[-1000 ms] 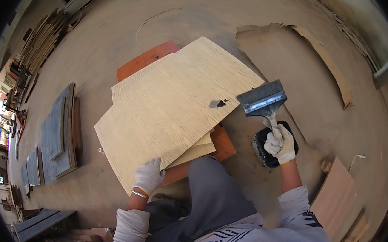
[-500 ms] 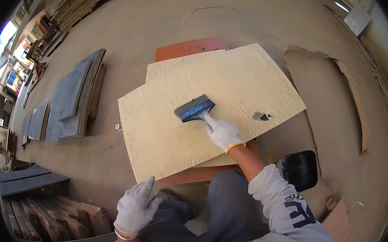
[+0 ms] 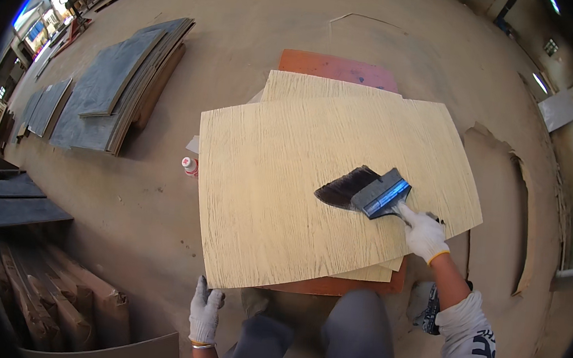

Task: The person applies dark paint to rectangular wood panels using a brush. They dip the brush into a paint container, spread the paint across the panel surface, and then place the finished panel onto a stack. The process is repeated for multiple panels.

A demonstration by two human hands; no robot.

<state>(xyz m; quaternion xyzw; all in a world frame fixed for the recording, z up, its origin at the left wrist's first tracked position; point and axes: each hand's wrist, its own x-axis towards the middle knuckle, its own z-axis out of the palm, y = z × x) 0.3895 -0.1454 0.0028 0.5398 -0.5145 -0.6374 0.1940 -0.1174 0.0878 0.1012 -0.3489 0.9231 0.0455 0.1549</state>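
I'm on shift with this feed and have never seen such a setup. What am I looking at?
No machine here: these are a person's own hands in white gloves, filmed by a fisheye camera worn on the head and looking down, so straight edges bend. The right hand holds a wide brush over a pale wood-grain panel. Beside the brush is a dark smear. The left hand is at the panel's near left corner; whether it grips is unclear.

The broad cream wood-grain panel (image 3: 283,213) is showing matt ridges; the dark curved smear (image 3: 345,188) is looking streaky; the wide grey-black brush (image 3: 374,195) is gleaming along its smooth band (image 3: 390,197); the white knitted-cloth gloves (image 3: 204,318) are looking matt.
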